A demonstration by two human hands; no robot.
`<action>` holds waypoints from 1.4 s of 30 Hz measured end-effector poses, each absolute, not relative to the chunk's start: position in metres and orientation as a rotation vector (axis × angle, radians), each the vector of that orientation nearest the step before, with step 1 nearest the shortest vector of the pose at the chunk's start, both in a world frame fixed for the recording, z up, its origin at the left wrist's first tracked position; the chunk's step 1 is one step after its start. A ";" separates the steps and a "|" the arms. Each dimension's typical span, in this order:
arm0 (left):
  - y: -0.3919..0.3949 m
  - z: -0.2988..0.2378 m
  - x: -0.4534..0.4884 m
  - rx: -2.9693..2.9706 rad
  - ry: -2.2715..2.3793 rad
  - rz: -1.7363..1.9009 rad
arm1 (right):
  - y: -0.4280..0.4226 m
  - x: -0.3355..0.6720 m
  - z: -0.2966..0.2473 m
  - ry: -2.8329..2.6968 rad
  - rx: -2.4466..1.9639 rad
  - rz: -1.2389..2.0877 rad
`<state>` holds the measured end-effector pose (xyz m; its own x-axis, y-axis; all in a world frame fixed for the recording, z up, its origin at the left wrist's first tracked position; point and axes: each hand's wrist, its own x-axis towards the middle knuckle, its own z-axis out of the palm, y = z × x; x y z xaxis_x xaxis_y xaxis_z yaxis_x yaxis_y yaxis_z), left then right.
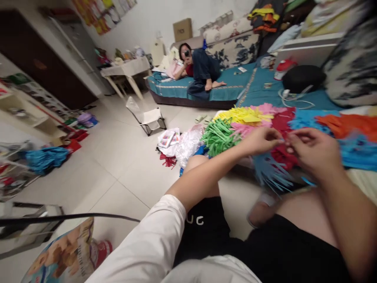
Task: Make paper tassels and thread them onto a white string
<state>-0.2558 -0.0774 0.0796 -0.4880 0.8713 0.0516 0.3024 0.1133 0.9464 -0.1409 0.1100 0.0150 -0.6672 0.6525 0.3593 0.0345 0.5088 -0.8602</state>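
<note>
My left hand (263,139) is closed in a pinch, its fingertips almost meeting those of my right hand (315,151). A light blue paper tassel (269,171) with thin cut strips hangs below the fingertips, its top seemingly in the left pinch. The right fingers are curled together too; what lies between them is too small and blurred to make out. Just behind the hands are heaped fringed paper bundles: yellow (244,115), green (219,136), dark red (284,120), orange (350,124) and blue (357,153).
Beyond the bundles, a person (203,72) holding a phone lies on a teal-covered sofa (232,88). A small folding chair (149,116) stands on the tiled floor. Crinkled clear plastic (188,145) lies left of the bundles. A snack bag (66,251) is at lower left, near a black cable (88,216).
</note>
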 end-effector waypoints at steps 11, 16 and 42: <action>-0.068 0.057 -0.257 0.991 1.648 1.585 | 0.089 -0.139 0.019 -1.976 -0.130 1.570; -0.072 0.053 -0.263 1.036 1.618 1.588 | 0.087 -0.136 0.023 -2.055 -0.101 1.562; -0.074 0.053 -0.265 0.999 1.634 1.703 | 0.096 -0.136 0.013 -2.220 -0.089 1.412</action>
<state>-0.2651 -0.0740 0.0534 -0.5583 0.8198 0.1270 0.0929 -0.0903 0.9916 -0.1356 0.0956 0.0127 -0.8711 0.3147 0.3771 -0.2079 0.4593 -0.8636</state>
